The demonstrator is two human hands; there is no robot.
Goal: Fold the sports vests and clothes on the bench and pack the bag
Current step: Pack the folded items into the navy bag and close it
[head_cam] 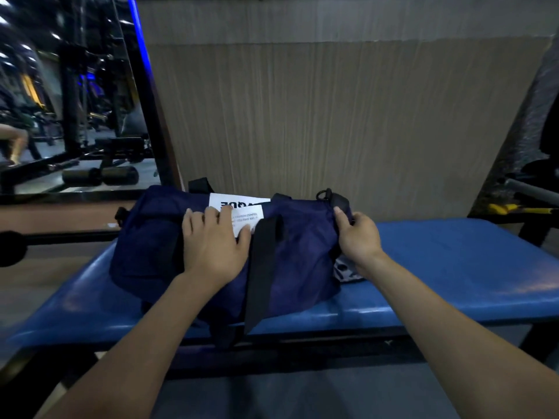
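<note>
A navy duffel bag (302, 252) with black straps and a white printed label (248, 210) lies across the blue padded bench (453, 261). My left hand (216, 243) lies flat on top of the bag, fingers spread over the label's lower edge. My right hand (358, 237) grips the bag's right end, thumb curled over the fabric near a black strap tab. A scrap of patterned grey-white cloth (348, 269) shows at the bag's right end under my right wrist. No loose vests or clothes show on the bench.
A ribbed beige wall panel (348, 116) stands right behind the bench. A mirror (69, 101) at the left reflects gym machines. Black equipment with a yellow part (514, 208) sits at the far right. The bench's right half is bare padding.
</note>
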